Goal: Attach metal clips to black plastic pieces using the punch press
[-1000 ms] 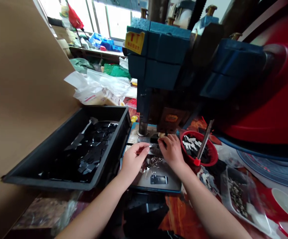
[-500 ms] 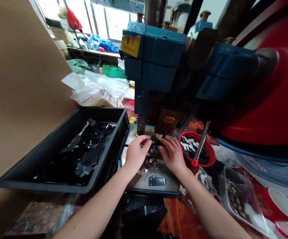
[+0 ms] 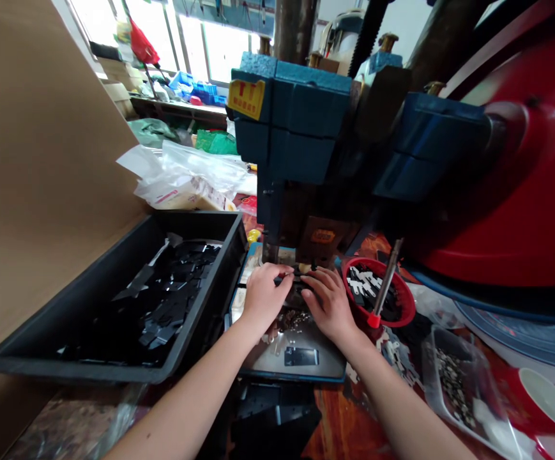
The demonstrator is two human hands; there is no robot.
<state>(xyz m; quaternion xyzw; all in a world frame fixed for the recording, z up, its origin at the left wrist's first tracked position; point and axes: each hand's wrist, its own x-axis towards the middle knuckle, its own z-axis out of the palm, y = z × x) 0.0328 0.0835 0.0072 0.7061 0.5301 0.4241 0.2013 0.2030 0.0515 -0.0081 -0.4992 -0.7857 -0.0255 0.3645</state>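
My left hand (image 3: 264, 297) and my right hand (image 3: 329, 301) meet under the head of a blue press machine (image 3: 306, 140). Both pinch a small dark part (image 3: 295, 281) resting on the machine's metal work plate (image 3: 306, 367). The fingertips nearly touch each other over that part. A heap of small metal rivets (image 3: 294, 317) lies on the plate just below my hands. A flat black piece (image 3: 301, 356) lies nearer the plate's front edge.
A black bin (image 3: 114, 358) with several black flat parts stands at the left, backed by cardboard (image 3: 32, 179). A red bowl (image 3: 404, 306) of parts with a red-tipped rod (image 3: 381, 291) sits right. A clear tray (image 3: 454, 377) and a red cup (image 3: 550, 402) lie far right.
My left hand has moved forward from the rivet heap up to the machine head. It now meets my right hand at the small part; my right hand has barely shifted.
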